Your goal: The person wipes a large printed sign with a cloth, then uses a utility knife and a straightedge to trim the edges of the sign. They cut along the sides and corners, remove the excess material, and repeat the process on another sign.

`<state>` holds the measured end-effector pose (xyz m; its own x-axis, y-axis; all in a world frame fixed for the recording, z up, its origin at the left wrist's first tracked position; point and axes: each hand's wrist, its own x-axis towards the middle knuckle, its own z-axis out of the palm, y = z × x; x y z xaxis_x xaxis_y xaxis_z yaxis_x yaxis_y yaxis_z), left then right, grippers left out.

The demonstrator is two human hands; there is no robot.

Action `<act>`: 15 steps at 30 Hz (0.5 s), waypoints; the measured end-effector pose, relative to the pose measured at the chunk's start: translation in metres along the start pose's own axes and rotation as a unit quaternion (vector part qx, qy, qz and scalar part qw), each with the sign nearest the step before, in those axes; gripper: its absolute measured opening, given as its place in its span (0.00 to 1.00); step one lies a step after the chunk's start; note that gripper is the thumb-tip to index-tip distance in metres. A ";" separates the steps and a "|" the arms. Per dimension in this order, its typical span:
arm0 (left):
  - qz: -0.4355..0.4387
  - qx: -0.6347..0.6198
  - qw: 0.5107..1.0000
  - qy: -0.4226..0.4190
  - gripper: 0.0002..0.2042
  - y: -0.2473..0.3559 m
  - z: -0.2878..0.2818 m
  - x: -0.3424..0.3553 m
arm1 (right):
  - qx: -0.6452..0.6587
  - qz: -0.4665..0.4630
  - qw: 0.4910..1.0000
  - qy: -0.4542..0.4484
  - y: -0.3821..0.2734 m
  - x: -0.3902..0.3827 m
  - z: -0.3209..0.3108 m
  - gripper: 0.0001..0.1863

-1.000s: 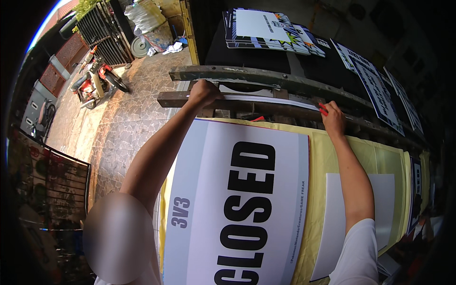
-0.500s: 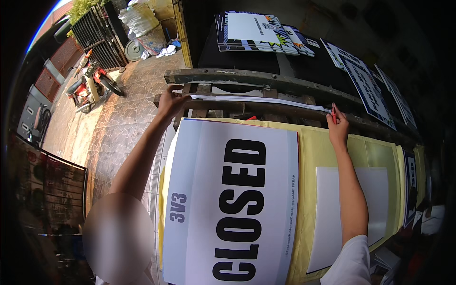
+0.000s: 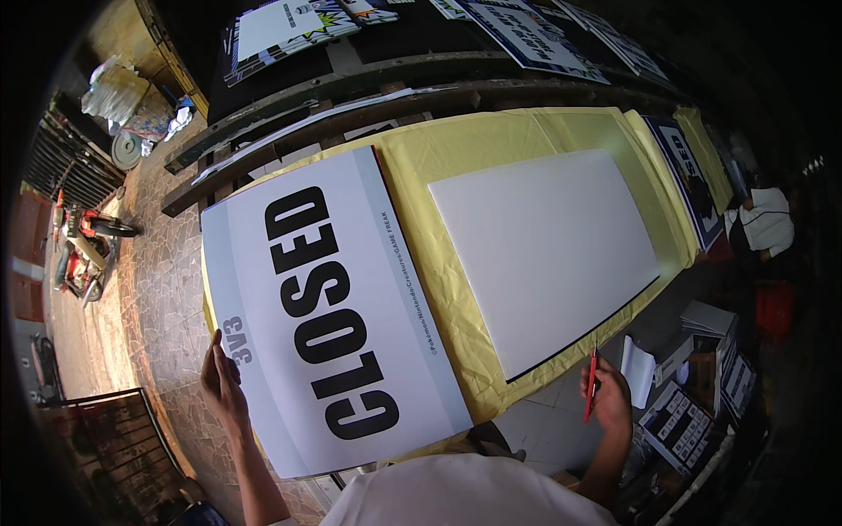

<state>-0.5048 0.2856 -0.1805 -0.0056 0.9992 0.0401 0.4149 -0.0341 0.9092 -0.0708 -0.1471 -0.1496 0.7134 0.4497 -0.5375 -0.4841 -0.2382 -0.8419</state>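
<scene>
My left hand (image 3: 224, 381) is at the left edge of a large printed sign (image 3: 307, 307) with big black letters, its fingers stretched out along that edge. Whether it presses on the sheet I cannot tell. The sign lies on a yellow sheet (image 3: 421, 237) of wrapping. In my right hand (image 3: 611, 399) is a slim red cutter knife (image 3: 591, 386), its thin tip pointing away from me. This hand is just off the near edge of the yellow sheet, close to a blank white board (image 3: 544, 254) lying right of the sign.
A thin white strip (image 3: 307, 121) lies along the dark rack beams (image 3: 263, 105) at the far side. Printed boards (image 3: 526, 35) lie beyond. At right are more boards (image 3: 675, 425) and a white cloth-like bundle (image 3: 763, 219). A red motorcycle (image 3: 83, 245) is parked at left.
Both hands have come back toward me from the far rack. My left hand has let go of the white strip, now lying on the beams. The view has turned and shifted right.
</scene>
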 end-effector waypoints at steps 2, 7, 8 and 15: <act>0.079 -0.031 0.996 -0.032 0.21 0.028 0.038 -0.025 | -0.002 -0.017 1.000 -0.005 0.002 -0.007 -0.024 0.24; 0.166 0.003 0.972 -0.168 0.15 0.112 0.157 -0.121 | -0.049 -0.017 0.999 -0.006 0.016 -0.014 -0.076 0.18; 0.205 0.027 0.957 -0.205 0.14 0.117 0.175 -0.140 | -0.050 -0.019 0.998 -0.019 0.023 -0.019 -0.085 0.15; 0.337 0.103 0.879 -0.320 0.16 0.144 0.279 -0.216 | -0.241 -0.163 0.957 0.015 0.080 -0.048 -0.158 0.15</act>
<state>-0.1900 0.0712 -0.1734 0.7907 0.5636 0.2391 0.2844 -0.6840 0.6717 -0.0643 -0.3238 -0.1987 0.8038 0.5453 -0.2380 0.0517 -0.4626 -0.8851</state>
